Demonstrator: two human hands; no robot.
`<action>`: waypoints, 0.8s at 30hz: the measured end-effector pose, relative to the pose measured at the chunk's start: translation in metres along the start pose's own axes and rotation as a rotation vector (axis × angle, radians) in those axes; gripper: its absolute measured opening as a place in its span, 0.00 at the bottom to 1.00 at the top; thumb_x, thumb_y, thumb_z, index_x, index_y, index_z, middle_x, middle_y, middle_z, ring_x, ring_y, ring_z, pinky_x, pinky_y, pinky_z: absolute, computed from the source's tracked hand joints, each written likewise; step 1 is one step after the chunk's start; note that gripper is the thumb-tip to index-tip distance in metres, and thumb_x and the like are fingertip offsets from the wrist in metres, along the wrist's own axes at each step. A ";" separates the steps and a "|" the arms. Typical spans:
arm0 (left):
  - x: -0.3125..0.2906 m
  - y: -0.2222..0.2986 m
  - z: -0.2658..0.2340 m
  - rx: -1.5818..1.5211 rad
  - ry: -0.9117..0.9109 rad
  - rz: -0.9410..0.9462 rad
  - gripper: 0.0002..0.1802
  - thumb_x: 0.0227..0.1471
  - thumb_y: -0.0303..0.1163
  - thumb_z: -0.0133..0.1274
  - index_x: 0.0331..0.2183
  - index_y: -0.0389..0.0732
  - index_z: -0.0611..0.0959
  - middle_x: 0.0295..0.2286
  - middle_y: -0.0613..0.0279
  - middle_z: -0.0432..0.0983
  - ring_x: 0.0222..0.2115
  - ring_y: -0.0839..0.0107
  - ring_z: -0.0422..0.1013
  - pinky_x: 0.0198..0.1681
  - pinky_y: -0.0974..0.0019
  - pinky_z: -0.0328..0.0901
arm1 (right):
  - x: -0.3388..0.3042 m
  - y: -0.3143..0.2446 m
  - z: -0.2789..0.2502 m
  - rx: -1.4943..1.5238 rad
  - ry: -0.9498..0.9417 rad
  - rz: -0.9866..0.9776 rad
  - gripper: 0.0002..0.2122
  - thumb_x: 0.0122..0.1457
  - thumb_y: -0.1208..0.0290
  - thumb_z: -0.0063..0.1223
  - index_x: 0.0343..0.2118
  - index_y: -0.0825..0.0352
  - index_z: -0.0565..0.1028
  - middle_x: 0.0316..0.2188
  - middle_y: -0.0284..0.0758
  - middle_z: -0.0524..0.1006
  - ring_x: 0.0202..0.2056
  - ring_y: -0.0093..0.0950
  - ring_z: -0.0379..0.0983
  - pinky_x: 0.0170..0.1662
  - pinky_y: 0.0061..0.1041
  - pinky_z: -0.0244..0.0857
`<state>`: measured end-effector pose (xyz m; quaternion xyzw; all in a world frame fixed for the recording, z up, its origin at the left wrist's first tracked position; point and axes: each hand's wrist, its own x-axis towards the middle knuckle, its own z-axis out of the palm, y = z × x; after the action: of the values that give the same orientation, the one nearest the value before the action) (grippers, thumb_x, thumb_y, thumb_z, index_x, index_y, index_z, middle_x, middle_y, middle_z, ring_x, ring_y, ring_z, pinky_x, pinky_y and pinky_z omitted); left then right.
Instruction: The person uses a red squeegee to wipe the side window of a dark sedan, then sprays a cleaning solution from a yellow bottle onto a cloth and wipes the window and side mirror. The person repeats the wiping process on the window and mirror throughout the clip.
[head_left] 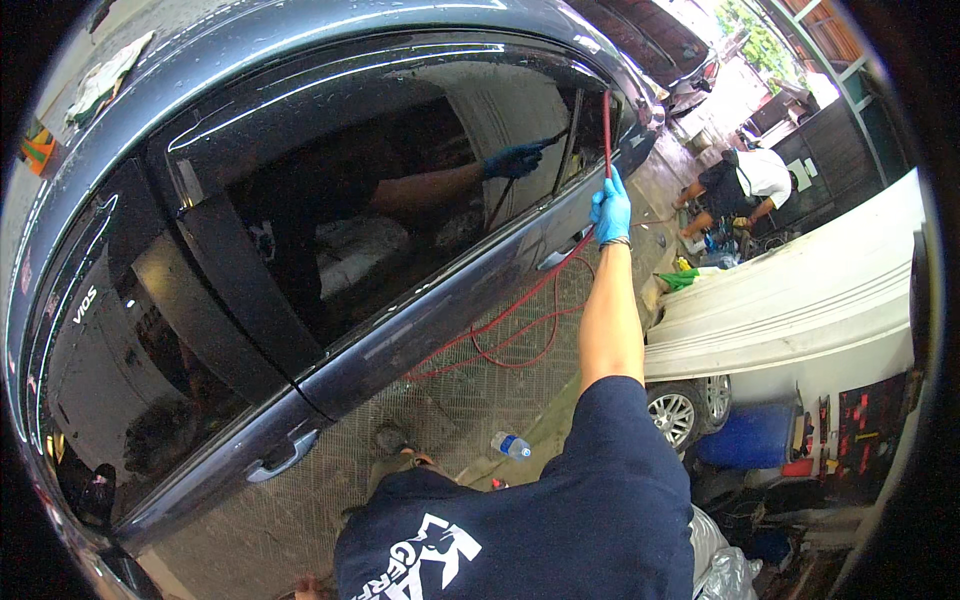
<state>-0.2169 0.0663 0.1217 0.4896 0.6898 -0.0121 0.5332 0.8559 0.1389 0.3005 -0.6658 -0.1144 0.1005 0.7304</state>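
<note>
My right hand [611,212], in a blue glove, reaches forward along the side of a dark car, its fingers closed round a thin red hose [520,297]. Above the hand, a straight red length stands against the end of the side window [400,170]; I cannot make out its tip. Below the hand, the hose hangs down and loops on the floor beside the car. The dark glass mirrors the gloved hand and forearm. A door handle [283,457] shows on the door nearest me. My left hand is not in view.
At the right, a person in a white top [762,176] bends low by a dark wall. A white car panel [800,290], silver wheels [673,415], a blue bin [745,436] and a tool board [862,432] stand nearby. A plastic bottle [512,446] lies on the floor. A cloth [108,77] rests on the roof.
</note>
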 end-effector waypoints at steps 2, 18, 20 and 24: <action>-0.003 0.000 0.005 -0.006 -0.002 -0.050 0.19 0.60 0.39 0.65 0.42 0.31 0.87 0.30 0.58 0.83 0.31 0.64 0.75 0.35 0.57 0.72 | 0.005 0.001 -0.003 0.012 -0.002 0.019 0.21 0.76 0.63 0.44 0.69 0.48 0.69 0.17 0.23 0.68 0.13 0.18 0.56 0.16 0.22 0.48; -0.001 0.000 0.023 -0.026 -0.012 -0.124 0.19 0.60 0.39 0.64 0.42 0.31 0.87 0.31 0.57 0.83 0.31 0.64 0.76 0.34 0.57 0.73 | -0.017 0.044 -0.045 0.117 -0.171 0.108 0.23 0.74 0.66 0.45 0.71 0.53 0.67 0.16 0.24 0.67 0.12 0.19 0.59 0.15 0.21 0.54; -0.002 -0.003 0.022 -0.020 -0.022 -0.129 0.19 0.60 0.39 0.64 0.42 0.31 0.87 0.31 0.57 0.83 0.31 0.64 0.76 0.33 0.57 0.73 | -0.038 0.056 -0.055 0.055 -0.092 0.142 0.22 0.75 0.65 0.44 0.71 0.52 0.67 0.17 0.23 0.66 0.13 0.18 0.57 0.15 0.21 0.51; -0.001 -0.003 0.019 -0.002 -0.025 -0.138 0.19 0.60 0.39 0.64 0.42 0.31 0.87 0.31 0.57 0.83 0.30 0.64 0.76 0.33 0.58 0.73 | -0.087 0.085 -0.073 0.023 -0.106 0.235 0.22 0.75 0.65 0.42 0.71 0.51 0.66 0.16 0.23 0.66 0.13 0.18 0.55 0.14 0.22 0.50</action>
<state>-0.2052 0.0538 0.1128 0.4401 0.7151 -0.0543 0.5403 0.7958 0.0519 0.2063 -0.6600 -0.0730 0.2216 0.7141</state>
